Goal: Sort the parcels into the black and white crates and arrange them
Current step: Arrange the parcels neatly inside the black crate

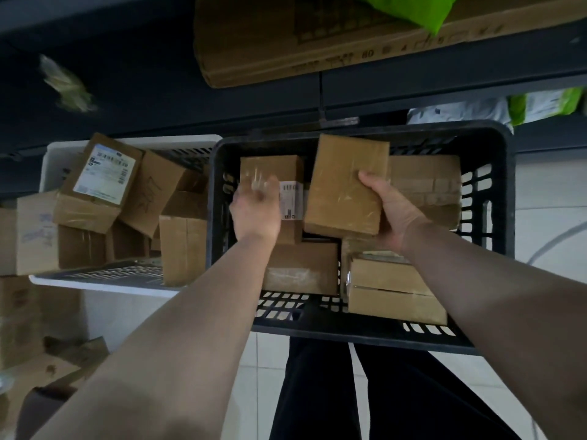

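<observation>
Cardboard parcel gripped in our right hand, raised over the black crate; our left hand, blurred, grip unclear, hovers there. Next we judge: seat it flat among the others.

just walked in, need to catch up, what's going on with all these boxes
A person is sorting cardboard parcels into two crates. The right hand grips a brown parcel over the black crate, which already holds several boxes. The left hand, blurred, is over another parcel there. The white crate beside it is piled with tilted boxes.
</observation>
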The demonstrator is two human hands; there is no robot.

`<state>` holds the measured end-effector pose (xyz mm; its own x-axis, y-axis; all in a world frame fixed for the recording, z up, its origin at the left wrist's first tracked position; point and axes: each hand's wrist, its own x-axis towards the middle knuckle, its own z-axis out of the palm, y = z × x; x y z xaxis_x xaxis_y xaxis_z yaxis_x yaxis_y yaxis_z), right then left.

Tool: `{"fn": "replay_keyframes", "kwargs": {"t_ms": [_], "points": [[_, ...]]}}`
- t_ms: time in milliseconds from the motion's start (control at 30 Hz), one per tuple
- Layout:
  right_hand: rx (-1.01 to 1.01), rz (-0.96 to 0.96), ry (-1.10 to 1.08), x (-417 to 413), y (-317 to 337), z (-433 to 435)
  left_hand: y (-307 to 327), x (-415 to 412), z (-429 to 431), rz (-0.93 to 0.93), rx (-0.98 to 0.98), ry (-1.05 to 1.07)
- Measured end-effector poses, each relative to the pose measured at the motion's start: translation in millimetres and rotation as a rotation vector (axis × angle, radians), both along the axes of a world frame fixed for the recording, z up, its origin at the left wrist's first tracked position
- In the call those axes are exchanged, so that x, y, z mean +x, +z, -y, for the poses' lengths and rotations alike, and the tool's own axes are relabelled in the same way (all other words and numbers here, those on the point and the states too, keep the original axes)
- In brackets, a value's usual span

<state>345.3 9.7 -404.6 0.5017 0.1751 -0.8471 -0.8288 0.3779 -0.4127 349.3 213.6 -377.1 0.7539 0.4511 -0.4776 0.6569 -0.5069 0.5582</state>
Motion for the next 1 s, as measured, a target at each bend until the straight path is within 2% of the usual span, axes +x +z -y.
{"fn": "replay_keyframes", "kwargs": {"t_ms": [67,133,300,400,433,600,700,833,900,1000], "points": [[-0.085,-0.013,-0.059,2.0,-4.3,4.6,-11.9,4.3,-4.2,-0.252,0.220,-0.139],[-0.165,-0.028,-0.058,1.3,-12.2,11.8,-22.4,7.4,-1.4,-0.406,0.248,-0.230],[-0.181,-0.008,-0.010,-10.6,-20.9,28.5,-51.3,23.8,7.5,-0.464,0.398,-0.205],[-0.182,-0.011,-0.061,-15.3,-22.5,35.0,-52.9,24.9,6.2,-0.408,0.462,-0.242],[-0.177,-0.010,-0.083,-16.1,-22.2,36.0,-49.3,21.9,3.9,-0.402,0.487,-0.336],[-0.079,-0.020,-0.172,-20.1,-10.8,40.6,-32.2,21.1,-5.5,-0.317,0.663,-1.073],[-0.052,-0.003,-0.180,-20.9,-4.5,40.8,-30.9,44.5,-5.3,-0.240,0.664,-1.221],[0.010,0.002,-0.203,-25.3,2.4,43.5,-38.8,56.3,2.5,-0.278,0.640,-1.303],[0.013,0.000,-0.180,-27.2,7.3,42.7,-38.3,51.5,1.8,-0.269,0.589,-1.276],[0.024,-0.011,-0.157,-29.4,17.8,36.9,-25.8,38.7,-13.3,-0.154,0.354,-1.064]]}}
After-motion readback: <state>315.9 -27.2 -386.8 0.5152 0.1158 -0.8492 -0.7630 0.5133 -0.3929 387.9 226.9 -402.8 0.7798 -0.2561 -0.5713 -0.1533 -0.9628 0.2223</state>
